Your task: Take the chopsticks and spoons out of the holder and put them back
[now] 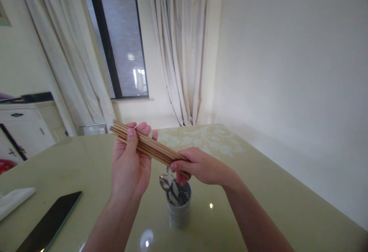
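Chopsticks (158,150), axis 10-to-4 o'clock | we grip them, left hand (129,160) and right hand (198,166) | cup (179,214) at right hand's 6 o'clock

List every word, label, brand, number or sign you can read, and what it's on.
None readable.
Chopsticks: no lettering can be made out.
Cup: no label or print can be made out.
Dark flat slab: no text or logo visible on its face.

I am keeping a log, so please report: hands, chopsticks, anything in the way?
Left hand and right hand holding chopsticks. Chopsticks bundled, slanting. Cutlery cup below in view; nothing seen blocking.
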Demonstrator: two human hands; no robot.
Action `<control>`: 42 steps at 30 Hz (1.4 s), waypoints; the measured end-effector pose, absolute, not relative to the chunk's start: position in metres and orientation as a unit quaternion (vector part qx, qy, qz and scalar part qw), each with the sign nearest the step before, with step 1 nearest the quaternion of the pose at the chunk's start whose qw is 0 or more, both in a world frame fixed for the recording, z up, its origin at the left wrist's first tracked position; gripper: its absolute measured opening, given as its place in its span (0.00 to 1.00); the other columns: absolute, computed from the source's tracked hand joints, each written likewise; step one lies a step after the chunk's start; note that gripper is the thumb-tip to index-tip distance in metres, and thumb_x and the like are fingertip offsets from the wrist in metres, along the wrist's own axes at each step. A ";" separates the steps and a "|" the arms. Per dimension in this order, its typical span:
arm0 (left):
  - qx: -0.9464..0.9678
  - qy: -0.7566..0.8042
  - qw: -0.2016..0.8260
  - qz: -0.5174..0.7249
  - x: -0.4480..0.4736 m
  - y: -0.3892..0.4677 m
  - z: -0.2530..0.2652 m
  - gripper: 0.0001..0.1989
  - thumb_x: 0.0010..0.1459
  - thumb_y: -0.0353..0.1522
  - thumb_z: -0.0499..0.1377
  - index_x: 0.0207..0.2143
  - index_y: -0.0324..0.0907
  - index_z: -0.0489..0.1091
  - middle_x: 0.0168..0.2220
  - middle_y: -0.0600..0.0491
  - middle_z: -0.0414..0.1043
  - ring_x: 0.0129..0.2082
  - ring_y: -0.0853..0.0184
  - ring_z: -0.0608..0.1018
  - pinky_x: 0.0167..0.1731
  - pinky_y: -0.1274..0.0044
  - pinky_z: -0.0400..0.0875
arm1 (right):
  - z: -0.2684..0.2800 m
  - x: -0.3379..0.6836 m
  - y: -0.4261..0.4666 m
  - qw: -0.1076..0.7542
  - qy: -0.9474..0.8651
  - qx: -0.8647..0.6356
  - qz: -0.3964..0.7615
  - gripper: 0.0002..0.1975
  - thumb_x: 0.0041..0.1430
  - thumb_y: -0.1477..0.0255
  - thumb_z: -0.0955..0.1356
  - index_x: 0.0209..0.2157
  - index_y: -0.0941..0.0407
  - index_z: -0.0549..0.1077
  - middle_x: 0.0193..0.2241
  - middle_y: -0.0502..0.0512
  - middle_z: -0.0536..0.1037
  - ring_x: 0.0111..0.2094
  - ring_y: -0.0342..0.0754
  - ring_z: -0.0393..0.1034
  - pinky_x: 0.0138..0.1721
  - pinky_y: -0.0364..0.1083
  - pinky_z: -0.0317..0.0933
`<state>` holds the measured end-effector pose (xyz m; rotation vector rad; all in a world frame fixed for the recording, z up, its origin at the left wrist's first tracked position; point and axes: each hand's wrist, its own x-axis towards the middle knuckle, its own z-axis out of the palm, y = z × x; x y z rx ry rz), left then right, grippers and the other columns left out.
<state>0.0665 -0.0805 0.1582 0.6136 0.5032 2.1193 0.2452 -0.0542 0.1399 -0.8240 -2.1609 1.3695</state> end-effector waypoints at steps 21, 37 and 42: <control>0.309 0.189 0.422 0.831 0.066 -0.082 0.153 0.08 0.65 0.36 0.68 0.45 0.47 0.78 0.40 0.58 0.79 0.37 0.72 0.82 0.57 0.68 0.78 | 0.142 0.242 -0.061 0.176 -0.750 -0.285 0.570 0.15 0.71 0.69 0.66 0.28 0.57 0.75 0.22 0.49 0.79 0.21 0.42 0.74 0.28 0.40 0.70; 0.218 0.179 0.479 0.831 0.105 -0.088 0.141 0.02 0.71 0.31 0.61 0.43 0.47 0.74 0.40 0.56 0.83 0.47 0.67 0.85 0.58 0.63 0.79 | 0.130 0.199 -0.064 0.675 -0.486 -0.204 0.516 0.34 0.68 0.37 0.58 0.46 0.53 0.74 0.52 0.63 0.82 0.54 0.56 0.78 0.58 0.54 0.69; 0.244 0.178 0.481 0.823 0.131 -0.099 0.129 0.04 0.68 0.36 0.65 0.44 0.49 0.73 0.38 0.57 0.83 0.45 0.66 0.86 0.57 0.62 0.79 | 0.129 0.188 -0.075 0.722 -0.437 -0.224 0.487 0.32 0.70 0.41 0.53 0.43 0.52 0.73 0.49 0.63 0.82 0.54 0.57 0.77 0.61 0.55 0.68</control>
